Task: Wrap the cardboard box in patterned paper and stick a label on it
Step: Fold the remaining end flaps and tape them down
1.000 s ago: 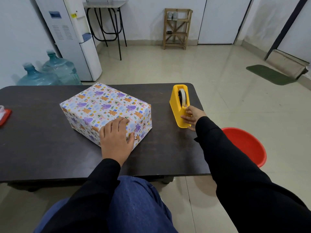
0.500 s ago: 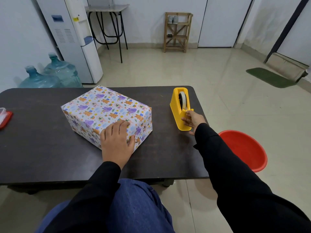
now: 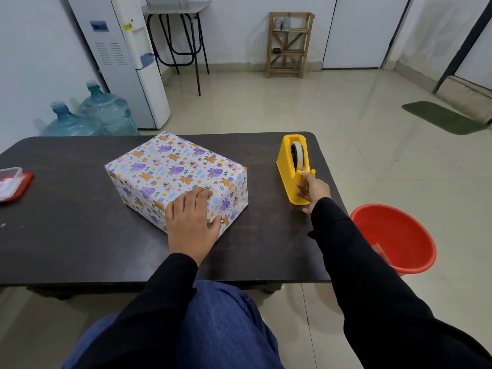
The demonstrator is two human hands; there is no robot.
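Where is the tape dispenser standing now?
The tape dispenser stands near the table's far right corner, right of the wrapped box, with the right hand at its near end.

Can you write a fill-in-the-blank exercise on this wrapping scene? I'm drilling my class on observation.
1. The left hand rests on the wrapped ____.
2. The right hand touches the tape dispenser, whose colour is ____.
3. The bucket beside the table is ____.

Missing words: box; yellow; red
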